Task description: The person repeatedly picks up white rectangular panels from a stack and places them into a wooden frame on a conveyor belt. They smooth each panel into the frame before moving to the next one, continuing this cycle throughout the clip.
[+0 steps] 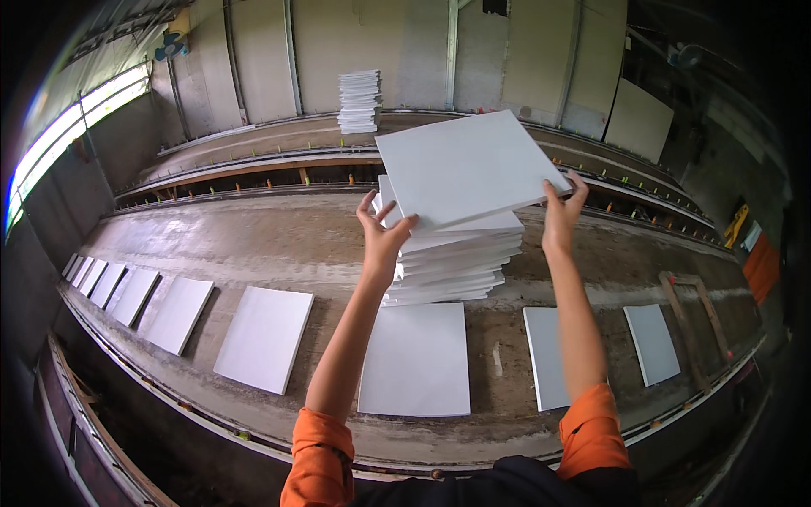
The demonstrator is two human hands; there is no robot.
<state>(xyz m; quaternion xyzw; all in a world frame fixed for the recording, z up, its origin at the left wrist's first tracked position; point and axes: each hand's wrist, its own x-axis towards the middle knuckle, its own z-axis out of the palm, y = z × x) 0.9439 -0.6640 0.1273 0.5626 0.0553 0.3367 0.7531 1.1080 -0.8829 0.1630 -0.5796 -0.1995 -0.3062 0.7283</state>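
Both my arms reach forward over the long table, holding up a white square panel (pixel 469 169) tilted above a tall stack of similar panels (pixel 448 270). My left hand (pixel 385 238) grips its near left corner, thumb on the near edge and the other fingers partly behind it. At the right corner, my right hand (pixel 561 215) has its thumb on the top face; some fingers are hidden under it. Whether the raised panel touches the stack cannot be made out. A single panel (pixel 414 359) lies flat directly in front of the stack.
More panels lie spaced along the near edge, such as a left one (pixel 263 338) and a right one (pixel 650 345). A wooden frame (pixel 676 317) lies at the right. Another panel stack (pixel 360 101) stands on the far table (pixel 262 144), beyond a gap lined with small pegs.
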